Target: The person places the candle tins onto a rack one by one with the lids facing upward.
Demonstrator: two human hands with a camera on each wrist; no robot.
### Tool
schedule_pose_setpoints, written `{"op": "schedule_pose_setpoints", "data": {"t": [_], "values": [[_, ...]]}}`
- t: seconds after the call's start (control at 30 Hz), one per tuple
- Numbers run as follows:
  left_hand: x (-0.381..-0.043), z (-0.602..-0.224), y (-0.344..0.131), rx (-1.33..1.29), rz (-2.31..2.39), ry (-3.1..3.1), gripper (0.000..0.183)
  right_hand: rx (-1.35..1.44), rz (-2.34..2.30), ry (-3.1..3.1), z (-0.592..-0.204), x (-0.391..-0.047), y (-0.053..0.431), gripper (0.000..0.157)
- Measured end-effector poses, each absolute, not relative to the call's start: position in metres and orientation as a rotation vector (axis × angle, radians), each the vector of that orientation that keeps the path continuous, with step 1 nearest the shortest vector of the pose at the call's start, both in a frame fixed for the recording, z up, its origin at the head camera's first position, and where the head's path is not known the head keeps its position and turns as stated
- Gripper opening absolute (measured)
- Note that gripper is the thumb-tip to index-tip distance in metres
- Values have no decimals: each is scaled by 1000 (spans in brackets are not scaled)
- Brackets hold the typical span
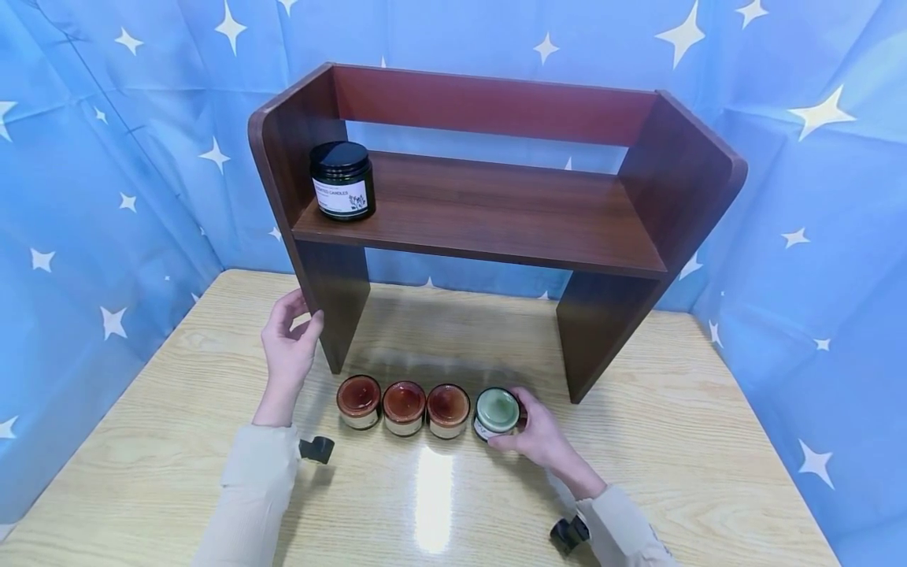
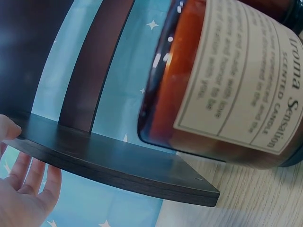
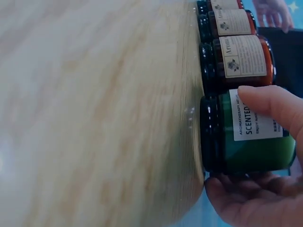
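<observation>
Desk: supports shelf; left grip clasps its side panel. Right grip: spread to jar width, holding green jar. Jar: inverted on desk; probably weighty, rigid, slick, breakable. Hold mid-wall.

Bright, even light in head view, white glare streaking pale wood-grain tabletop; soft shadow beside my off-white fabric left sleeve. Left wrist view dimmer, bluish, glints edging amber glass jar. Right wrist view: tabletop grain smeared, green glass jar crisper.
</observation>
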State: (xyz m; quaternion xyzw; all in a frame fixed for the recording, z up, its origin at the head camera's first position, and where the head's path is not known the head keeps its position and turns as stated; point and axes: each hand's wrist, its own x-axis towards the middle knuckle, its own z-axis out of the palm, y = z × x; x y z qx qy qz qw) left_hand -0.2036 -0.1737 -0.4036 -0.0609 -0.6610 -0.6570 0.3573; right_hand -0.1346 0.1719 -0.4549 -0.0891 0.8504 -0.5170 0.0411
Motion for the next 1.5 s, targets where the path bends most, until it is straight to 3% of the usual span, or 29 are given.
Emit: {"op": "schedule_pose_setpoints", "data": {"t": [0.6, 1.5], "values": [[-205, -406, -174, -167, -1706, -1697, 34, -289, -1614, 2645, -445, -133, 174, 64], [-197, -394, -169, -179, -1719, -1695, 33, -575, -1432, 2888, -318, -140, 180, 64]]}}
